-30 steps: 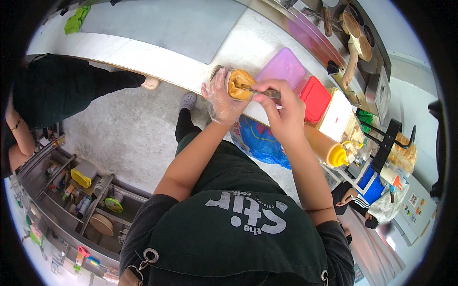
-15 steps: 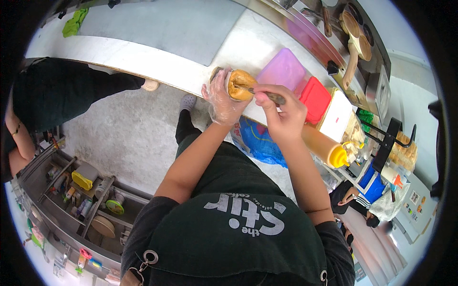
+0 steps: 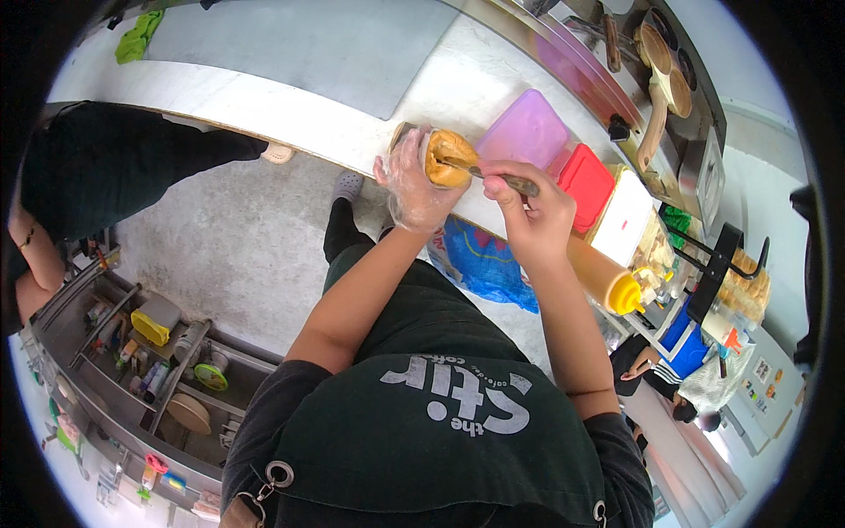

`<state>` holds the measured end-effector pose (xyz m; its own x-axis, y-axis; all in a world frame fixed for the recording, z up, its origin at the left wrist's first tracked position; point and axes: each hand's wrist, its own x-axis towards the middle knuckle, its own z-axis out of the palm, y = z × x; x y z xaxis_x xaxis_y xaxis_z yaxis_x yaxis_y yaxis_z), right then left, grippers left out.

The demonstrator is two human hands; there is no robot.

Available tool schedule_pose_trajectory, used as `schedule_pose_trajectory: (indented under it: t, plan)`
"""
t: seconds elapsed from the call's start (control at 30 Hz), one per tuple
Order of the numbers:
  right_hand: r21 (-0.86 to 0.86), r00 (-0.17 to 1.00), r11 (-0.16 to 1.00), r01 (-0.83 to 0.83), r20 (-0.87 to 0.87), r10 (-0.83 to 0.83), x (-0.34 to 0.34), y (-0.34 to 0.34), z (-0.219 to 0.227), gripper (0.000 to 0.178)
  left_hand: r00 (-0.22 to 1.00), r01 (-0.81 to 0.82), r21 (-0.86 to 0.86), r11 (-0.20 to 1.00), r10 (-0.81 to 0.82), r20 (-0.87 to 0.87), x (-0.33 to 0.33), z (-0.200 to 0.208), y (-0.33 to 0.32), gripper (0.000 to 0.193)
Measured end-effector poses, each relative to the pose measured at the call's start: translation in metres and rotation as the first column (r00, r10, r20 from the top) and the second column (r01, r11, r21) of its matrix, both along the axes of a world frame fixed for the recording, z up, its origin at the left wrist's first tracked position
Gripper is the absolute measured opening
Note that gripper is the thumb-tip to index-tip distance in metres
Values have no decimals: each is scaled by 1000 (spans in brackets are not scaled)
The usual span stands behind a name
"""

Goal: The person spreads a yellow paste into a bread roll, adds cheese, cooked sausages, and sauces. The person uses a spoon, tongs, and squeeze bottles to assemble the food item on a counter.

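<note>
Illumination is bright and diffuse; shadows are soft. The white counter (image 3: 458, 84), ahead of the left hand (image 3: 416, 180) and right hand (image 3: 535, 207), approaches overexposure. The glove (image 3: 405, 201) on the left hand shows small specular highlights. The apron (image 3: 422, 475), behind both hands, renders near black. Fisheye distortion bows the rack (image 3: 123, 431) left of and behind the hands; small items there appear soft. Black vignetting encloses the view.

The left forearm (image 3: 368, 293) slants up and rightward to the left hand (image 3: 413, 180), sheathed in a clear plastic glove (image 3: 412, 209), its fingers curled in a grip; the right forearm (image 3: 568, 321) rises more steeply, leaning left; the bare right hand (image 3: 539, 211) pinches with thumb and fingertips; the hands sit near each other.
</note>
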<state>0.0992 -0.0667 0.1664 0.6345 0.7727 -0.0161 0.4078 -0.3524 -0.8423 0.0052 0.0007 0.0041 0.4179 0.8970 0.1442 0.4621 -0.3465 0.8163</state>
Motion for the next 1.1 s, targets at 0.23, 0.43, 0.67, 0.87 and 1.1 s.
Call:
schedule_pose_trajectory:
  t: [0.23, 0.43, 0.67, 0.87, 1.1]
  plan:
    - [90, 995, 996, -18, 103, 9, 1, -4, 6, 14, 1000, -7, 74, 997, 7, -1, -1, -12, -5, 105]
    - [66, 981, 994, -84, 180, 70, 3, -6, -2, 14, 999, -16, 56, 998, 14, 34, 1, -10, -4, 106]
    - [152, 987, 984, -97, 140, 76, 5, -7, 0, 15, 999, 17, -37, 999, -18, -29, -2, -5, -1, 100]
    - [36, 983, 992, -121, 140, 115, 10, 3, -1, 14, 983, 88, -70, 994, -98, -157, -2, 14, 5, 106]
    - [106, 971, 977, -184, 176, 164, 15, 10, 12, 15, 995, -47, 7, 999, 46, 88, 2, -1, -1, 92]
